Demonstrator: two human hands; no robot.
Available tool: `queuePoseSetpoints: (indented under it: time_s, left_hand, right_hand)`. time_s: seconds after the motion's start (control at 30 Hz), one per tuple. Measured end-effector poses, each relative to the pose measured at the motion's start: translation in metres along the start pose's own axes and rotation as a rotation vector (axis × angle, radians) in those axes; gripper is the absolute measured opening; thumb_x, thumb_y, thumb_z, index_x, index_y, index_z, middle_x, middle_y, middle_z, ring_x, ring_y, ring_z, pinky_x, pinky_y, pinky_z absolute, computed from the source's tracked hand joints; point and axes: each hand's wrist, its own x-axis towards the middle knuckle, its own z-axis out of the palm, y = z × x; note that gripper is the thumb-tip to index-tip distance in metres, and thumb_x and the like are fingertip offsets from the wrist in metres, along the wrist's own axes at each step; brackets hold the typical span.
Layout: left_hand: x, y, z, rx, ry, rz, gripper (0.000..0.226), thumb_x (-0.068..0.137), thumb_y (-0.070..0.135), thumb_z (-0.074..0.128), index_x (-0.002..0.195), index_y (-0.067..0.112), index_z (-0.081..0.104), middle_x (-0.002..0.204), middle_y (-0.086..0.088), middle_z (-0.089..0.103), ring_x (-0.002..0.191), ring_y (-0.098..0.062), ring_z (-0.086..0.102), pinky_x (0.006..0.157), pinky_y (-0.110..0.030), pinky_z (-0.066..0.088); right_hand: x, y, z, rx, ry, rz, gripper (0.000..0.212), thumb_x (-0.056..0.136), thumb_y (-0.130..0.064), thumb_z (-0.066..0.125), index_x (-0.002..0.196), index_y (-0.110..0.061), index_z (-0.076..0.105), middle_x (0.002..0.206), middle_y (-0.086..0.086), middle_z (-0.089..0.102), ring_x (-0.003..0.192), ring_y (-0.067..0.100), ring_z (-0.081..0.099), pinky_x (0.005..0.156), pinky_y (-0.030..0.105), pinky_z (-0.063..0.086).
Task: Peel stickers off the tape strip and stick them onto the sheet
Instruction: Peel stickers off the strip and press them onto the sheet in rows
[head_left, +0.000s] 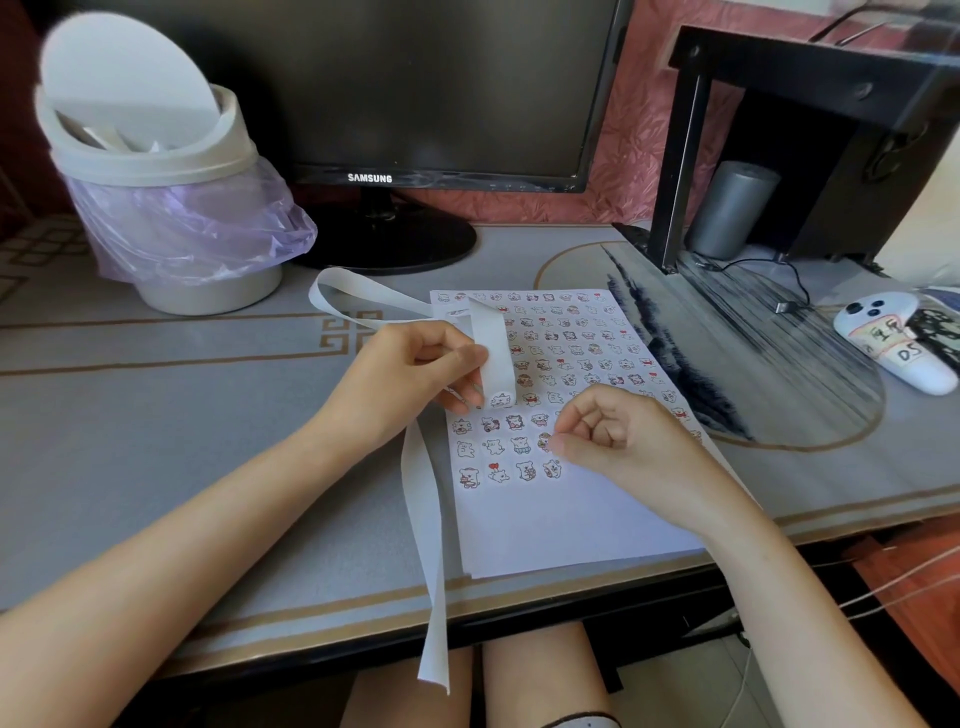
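Bright daylight from the right; glare washes out the shelf (810, 67) top and right edge. Shadows soft. Wide-angle bend: desk (156, 415) border lines curve. Bin lid (130, 73) and top corners blurred, sheet (561, 525) in centre sharp.

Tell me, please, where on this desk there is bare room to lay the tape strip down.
Bare desk lies left of the sheet, between the bin and the near edge. The sheet's blank bottom below the last sticker row is free too. Crowded: right rear, with the shelf, cable and controller.
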Motion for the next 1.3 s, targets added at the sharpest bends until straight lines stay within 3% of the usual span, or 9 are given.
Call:
queuePoseSetpoints:
  time_s: [0.1, 0.3, 0.47, 0.7, 0.87, 0.97, 1.07, 1.3]
  left_hand:
    - [0.0, 0.0, 0.0, 0.002, 0.004, 0.002, 0.017, 0.091, 0.016, 0.059, 0.077, 0.009, 0.067, 0.068, -0.001, 0.071, 0.065, -0.016, 0.068, 0.067, -0.031, 0.057]
    - [0.0, 0.0, 0.0, -0.003, 0.001, -0.004, 0.018, 0.091, 0.015, 0.058, 0.075, 0.011, 0.066, 0.065, 0.001, 0.069, 0.065, -0.017, 0.068, 0.068, -0.031, 0.057]
    - [0.0, 0.001, 0.0, -0.006, 0.002, -0.002, 0.018, 0.092, 0.016, 0.058, 0.079, 0.008, 0.067, 0.067, 0.0, 0.07, 0.065, -0.017, 0.068, 0.067, -0.03, 0.058]
    - [-0.001, 0.003, 0.0, -0.024, 0.004, 0.003, 0.018, 0.093, 0.014, 0.056, 0.079, 0.006, 0.065, 0.068, -0.003, 0.07, 0.064, -0.018, 0.068, 0.067, -0.031, 0.059]
    - [-0.002, 0.006, 0.001, -0.075, 0.02, 0.016, 0.016, 0.095, 0.009, 0.052, 0.083, 0.002, 0.06, 0.066, -0.005, 0.068, 0.057, -0.017, 0.065, 0.058, -0.027, 0.057]
    - [-0.003, 0.007, 0.001, -0.111, 0.037, 0.016, 0.016, 0.095, 0.009, 0.051, 0.082, 0.002, 0.057, 0.063, -0.004, 0.067, 0.054, -0.017, 0.064, 0.054, -0.025, 0.055]
    - [-0.003, 0.008, 0.001, -0.144, 0.053, 0.015, 0.016, 0.096, 0.01, 0.05, 0.083, 0.003, 0.055, 0.06, -0.004, 0.066, 0.053, -0.019, 0.064, 0.054, -0.026, 0.056]
    - [-0.002, 0.007, 0.0, -0.174, 0.071, 0.026, 0.017, 0.097, 0.013, 0.049, 0.083, 0.005, 0.053, 0.058, -0.003, 0.064, 0.053, -0.019, 0.065, 0.055, -0.027, 0.057]
  right_hand:
    - [0.0, 0.001, 0.005, -0.041, 0.024, 0.007, 0.019, 0.072, -0.024, 0.08, 0.08, -0.021, 0.063, 0.07, -0.005, 0.052, 0.057, 0.007, 0.041, 0.059, 0.023, 0.038]
    - [0.001, 0.003, 0.003, -0.046, 0.03, -0.018, 0.012, 0.08, -0.015, 0.073, 0.077, -0.02, 0.062, 0.052, -0.019, 0.048, 0.06, 0.01, 0.044, 0.062, 0.021, 0.04]
    - [-0.001, 0.002, -0.002, -0.011, -0.073, 0.014, 0.022, 0.072, -0.019, 0.08, 0.087, -0.019, 0.063, 0.076, -0.004, 0.055, 0.061, 0.007, 0.047, 0.061, 0.018, 0.04]
    - [0.0, 0.004, -0.007, 0.028, -0.108, 0.02, 0.019, 0.081, -0.001, 0.067, 0.088, -0.019, 0.063, 0.079, -0.002, 0.054, 0.061, 0.007, 0.045, 0.059, 0.012, 0.039]
    - [0.004, -0.012, -0.005, 0.081, 0.067, -0.041, 0.007, 0.085, -0.012, 0.066, 0.085, -0.018, 0.062, 0.081, 0.0, 0.063, 0.055, 0.006, 0.055, 0.049, 0.013, 0.039]
    - [0.013, -0.026, 0.004, 0.098, 0.205, -0.196, 0.011, 0.082, -0.016, 0.07, 0.084, -0.025, 0.063, 0.078, -0.008, 0.067, 0.069, 0.006, 0.059, 0.061, 0.022, 0.045]
    - [0.021, -0.034, 0.016, 0.058, 0.203, -0.267, 0.016, 0.079, -0.016, 0.074, 0.089, -0.025, 0.064, 0.082, -0.008, 0.07, 0.08, 0.007, 0.061, 0.073, 0.028, 0.048]
    - [0.028, -0.036, 0.023, 0.183, 0.2, -0.292, 0.019, 0.077, -0.005, 0.074, 0.087, -0.019, 0.065, 0.077, -0.005, 0.067, 0.075, 0.008, 0.059, 0.07, 0.022, 0.044]
